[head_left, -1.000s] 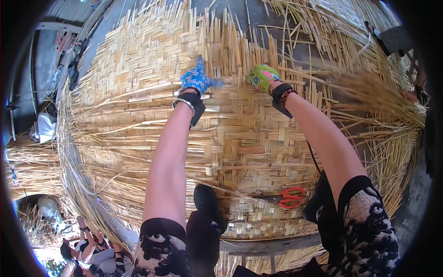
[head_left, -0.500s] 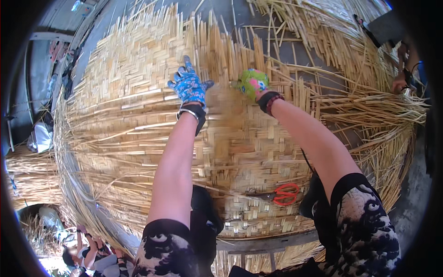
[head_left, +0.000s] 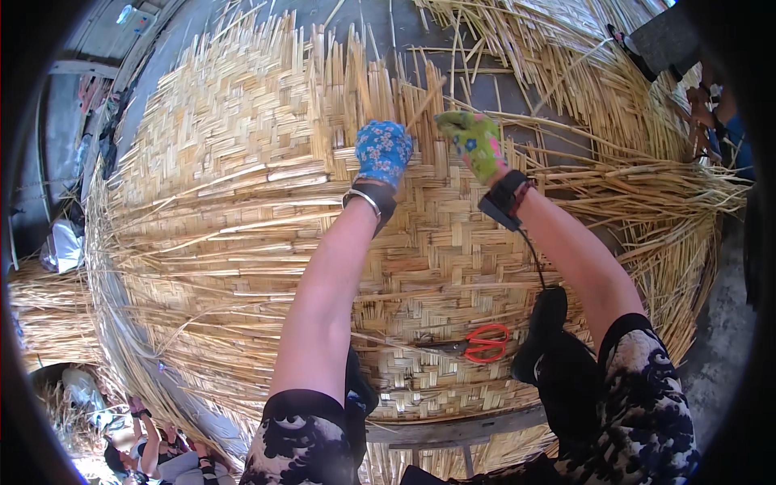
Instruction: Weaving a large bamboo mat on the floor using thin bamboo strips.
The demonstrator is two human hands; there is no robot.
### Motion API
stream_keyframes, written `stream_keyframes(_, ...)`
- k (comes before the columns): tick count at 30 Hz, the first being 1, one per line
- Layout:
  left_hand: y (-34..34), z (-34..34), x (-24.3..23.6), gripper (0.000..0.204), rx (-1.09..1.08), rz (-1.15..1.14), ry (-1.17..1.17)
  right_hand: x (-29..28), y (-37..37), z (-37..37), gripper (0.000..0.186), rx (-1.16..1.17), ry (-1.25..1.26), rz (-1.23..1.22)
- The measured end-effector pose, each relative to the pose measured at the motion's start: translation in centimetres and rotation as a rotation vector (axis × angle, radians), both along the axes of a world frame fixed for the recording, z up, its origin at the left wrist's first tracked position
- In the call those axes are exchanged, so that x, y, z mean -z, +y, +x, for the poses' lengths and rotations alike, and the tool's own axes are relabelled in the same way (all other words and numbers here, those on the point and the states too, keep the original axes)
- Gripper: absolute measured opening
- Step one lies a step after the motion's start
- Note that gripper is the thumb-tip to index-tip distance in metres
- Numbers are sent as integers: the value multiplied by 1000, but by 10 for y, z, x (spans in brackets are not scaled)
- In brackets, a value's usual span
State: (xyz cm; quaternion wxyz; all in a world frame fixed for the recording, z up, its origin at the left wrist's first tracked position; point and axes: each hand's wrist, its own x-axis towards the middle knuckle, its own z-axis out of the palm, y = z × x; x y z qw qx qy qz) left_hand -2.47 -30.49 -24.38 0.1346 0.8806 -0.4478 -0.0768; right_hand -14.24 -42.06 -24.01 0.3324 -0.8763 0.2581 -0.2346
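Mat (head_left: pixel 453 267) of woven straw spreading wide over grey surface (head_left: pixel 347 19), ragged at far edge, wooden board (head_left: pixel 453 431) along near edge. Grey wall (head_left: pixel 61 162) at left; white bag (head_left: pixel 66 246) near it, contents hidden. Lower left, round dark-rimmed container (head_left: pixel 55 369) with straw and clear plastic. Red-handled scissors (head_left: pixel 468 348) lying on mat. 2 gloved hands over weave: blue-gloved left hand (head_left: pixel 384 152) curled tight around slanting straw strip (head_left: pixel 426 105); green-gloved right hand (head_left: pixel 477 145) near it, fingers partly bent, can't tell if gripping.
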Motion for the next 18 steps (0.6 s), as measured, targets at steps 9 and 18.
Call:
stream_keyframes(9,-4,-3,-7,26,-44,-61,-48,59,-23,39,27,-87,420,-106)
stream_keyframes(18,1,-2,-19,24,-217,-227,157,14,-33,50,23,-308,613,-118)
